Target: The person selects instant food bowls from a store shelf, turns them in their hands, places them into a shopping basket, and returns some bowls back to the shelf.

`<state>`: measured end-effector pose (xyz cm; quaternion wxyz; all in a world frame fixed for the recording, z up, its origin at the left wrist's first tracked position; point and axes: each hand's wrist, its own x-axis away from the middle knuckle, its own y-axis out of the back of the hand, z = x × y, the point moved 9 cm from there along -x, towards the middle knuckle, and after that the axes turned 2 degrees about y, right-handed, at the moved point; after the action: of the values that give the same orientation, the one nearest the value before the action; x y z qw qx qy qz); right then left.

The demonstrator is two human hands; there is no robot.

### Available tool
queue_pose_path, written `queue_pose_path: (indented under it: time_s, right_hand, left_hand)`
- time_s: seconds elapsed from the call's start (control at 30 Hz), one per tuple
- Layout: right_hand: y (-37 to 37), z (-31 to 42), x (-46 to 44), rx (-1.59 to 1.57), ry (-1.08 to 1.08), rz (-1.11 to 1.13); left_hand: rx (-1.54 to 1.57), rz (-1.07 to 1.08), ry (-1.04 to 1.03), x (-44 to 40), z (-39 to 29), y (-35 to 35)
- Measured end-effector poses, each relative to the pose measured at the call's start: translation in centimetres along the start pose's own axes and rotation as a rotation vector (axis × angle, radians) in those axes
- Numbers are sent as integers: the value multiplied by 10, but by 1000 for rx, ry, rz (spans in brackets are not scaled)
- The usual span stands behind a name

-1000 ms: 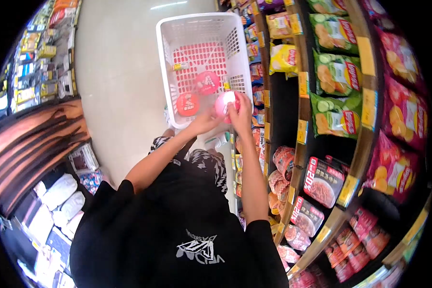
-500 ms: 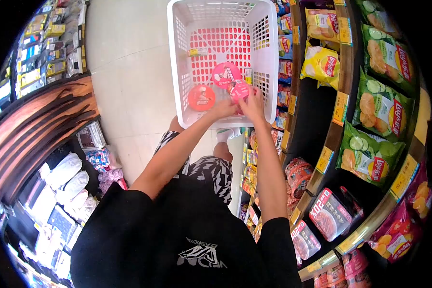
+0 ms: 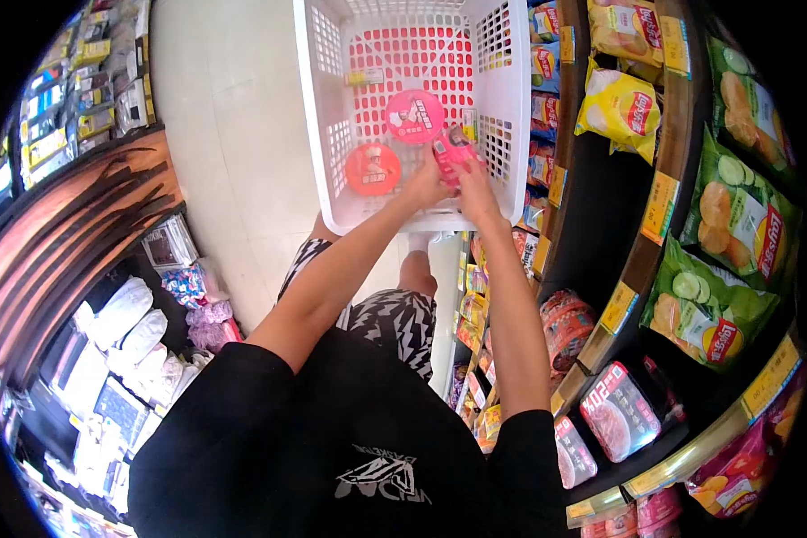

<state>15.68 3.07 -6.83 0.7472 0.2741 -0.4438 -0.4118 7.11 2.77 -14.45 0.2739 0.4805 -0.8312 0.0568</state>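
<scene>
- Pink tub [image 3: 452, 154] btwn my L fingers [image 3: 436, 179] & R fingers [image 3: 467, 172], both clamped on it, over near end of white basket [image 3: 315, 134].
- Round pink tub [image 3: 414, 116] & orange tub [image 3: 372, 169] in basket; lid print too small to read.
- R shelves: yellow chip bag [image 3: 619, 112], green chip bag [image 3: 710, 303], both "Lay's"; food box [image 3: 620, 412] says "20%".

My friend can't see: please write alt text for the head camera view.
A person's left hand and right hand hold a pink container over a white basket with a round pink tub and orange-red tub inside. Bagged chips line the right side.
</scene>
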Motion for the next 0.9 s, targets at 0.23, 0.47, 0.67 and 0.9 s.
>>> queue_pose_path:
  time_s: [0.23,0.47,0.67,0.9]
  right_hand:
    - [-18,-32,-13,182,-116,-24]
    - [-23,-31,-39,558,-101,-23]
    - [-6,-19,-39,581,24,-69]
    - [32,5,-45,362,159,-129]
  left_hand:
    - [-260,-91,25,-13,0,1]
    - [-372,-113,-39,-15,-1,-11]
    - [-352,-254,-148,-35,-15,3]
    - [-19,115,-55,-30,2,17]
